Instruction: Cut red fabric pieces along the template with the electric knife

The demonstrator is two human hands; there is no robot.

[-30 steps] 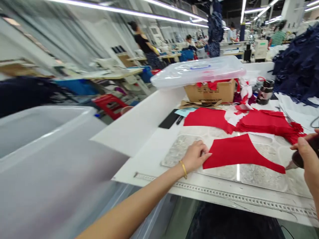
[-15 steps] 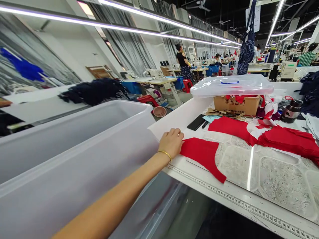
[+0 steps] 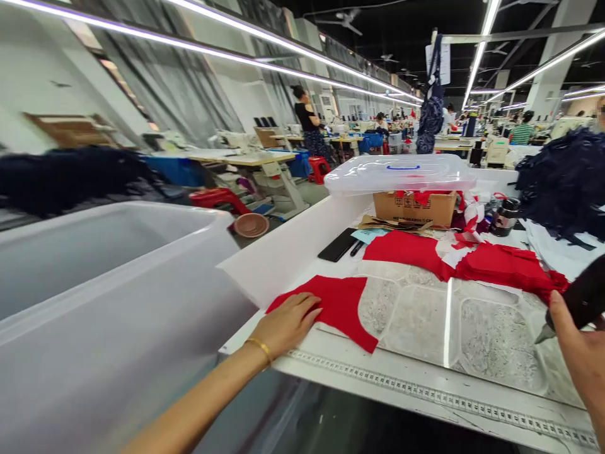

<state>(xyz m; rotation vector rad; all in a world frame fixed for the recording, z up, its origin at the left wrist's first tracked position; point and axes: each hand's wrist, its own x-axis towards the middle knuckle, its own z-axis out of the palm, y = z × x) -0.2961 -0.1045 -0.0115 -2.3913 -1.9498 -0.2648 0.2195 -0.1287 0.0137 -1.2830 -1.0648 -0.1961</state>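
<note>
My left hand [image 3: 290, 320], a gold bangle at its wrist, lies with its fingers stretched over a red cut fabric piece [image 3: 343, 306] near the table's front left corner. At the right edge, my right hand [image 3: 579, 350] is wrapped round a black hand tool [image 3: 586, 293] with a grey pointed tip. That tool is partly out of frame, and its exact kind does not show. Beyond the left hand lies another red fabric piece [image 3: 406, 249]. A stack of red fabric pieces [image 3: 505, 268] reaches towards the tool.
A white tub [image 3: 142, 296] stands left of the table. A measuring tape [image 3: 406, 381] runs along the table edge. Farther back are a black phone [image 3: 337, 244], a cardboard box [image 3: 416, 209] under a clear plastic lid [image 3: 401, 173], a dark flask [image 3: 505, 217] and a dark blue fabric heap [image 3: 562, 180].
My view has swung right. The left hand has shifted from the red piece's left end to lying on it. My right hand with the black tool has come into view.
</note>
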